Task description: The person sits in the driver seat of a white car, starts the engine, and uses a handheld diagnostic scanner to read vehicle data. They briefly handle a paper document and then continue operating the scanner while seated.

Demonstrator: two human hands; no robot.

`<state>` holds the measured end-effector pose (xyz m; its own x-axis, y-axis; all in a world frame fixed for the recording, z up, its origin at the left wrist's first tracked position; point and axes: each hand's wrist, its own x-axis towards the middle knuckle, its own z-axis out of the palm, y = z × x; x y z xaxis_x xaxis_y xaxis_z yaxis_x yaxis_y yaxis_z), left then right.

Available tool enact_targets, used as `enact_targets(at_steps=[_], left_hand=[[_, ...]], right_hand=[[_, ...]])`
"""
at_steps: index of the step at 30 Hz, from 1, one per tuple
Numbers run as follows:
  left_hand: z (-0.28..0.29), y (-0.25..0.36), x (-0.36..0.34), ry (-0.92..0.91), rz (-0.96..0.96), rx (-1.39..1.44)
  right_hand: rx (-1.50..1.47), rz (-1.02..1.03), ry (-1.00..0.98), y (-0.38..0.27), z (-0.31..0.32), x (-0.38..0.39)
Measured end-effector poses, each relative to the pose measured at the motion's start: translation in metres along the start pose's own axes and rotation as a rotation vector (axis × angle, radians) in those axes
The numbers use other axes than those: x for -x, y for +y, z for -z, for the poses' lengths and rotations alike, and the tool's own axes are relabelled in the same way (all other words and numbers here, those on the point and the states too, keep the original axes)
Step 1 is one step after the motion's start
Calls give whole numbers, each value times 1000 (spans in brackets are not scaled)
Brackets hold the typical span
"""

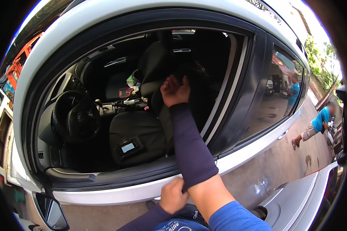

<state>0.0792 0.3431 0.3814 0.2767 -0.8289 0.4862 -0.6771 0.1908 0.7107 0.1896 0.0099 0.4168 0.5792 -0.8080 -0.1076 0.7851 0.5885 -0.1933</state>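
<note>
My right arm reaches into the open front window of a white car [79, 196]. My right hand [175, 90] is open, palm up, its fingers loosely curled and nothing in it, in front of the dark seat back. My left hand [174, 195], just below the window, pinches the edge of the dark arm sleeve [192, 150] on my right forearm. Inside the car, a black device with a small lit screen [128, 147] lies on the near seat [137, 129], right of the steering wheel [76, 117].
Small items [129, 92] lie on the far seat, near the gear lever [100, 106]. The side mirror [50, 211] juts out at lower left. At right, a person in a blue shirt [320, 121] stands on the pavement. Another vehicle's silver body [297, 196] is at lower right.
</note>
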Motion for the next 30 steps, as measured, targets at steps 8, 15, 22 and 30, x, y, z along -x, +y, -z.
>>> enact_targets(at_steps=[8,15,22,30], left_hand=[[38,-4,7,-345,-250,266],[49,22,-48,88,3,276],[14,60,-42,-226,20,-29],[6,46,-45,-138,328,178]], right_hand=[[450,0,-170,41,3,52],[1553,398,-232,67,25,64],[2438,435,-264,43,100,64],[2742,285,-262,45,139,50]])
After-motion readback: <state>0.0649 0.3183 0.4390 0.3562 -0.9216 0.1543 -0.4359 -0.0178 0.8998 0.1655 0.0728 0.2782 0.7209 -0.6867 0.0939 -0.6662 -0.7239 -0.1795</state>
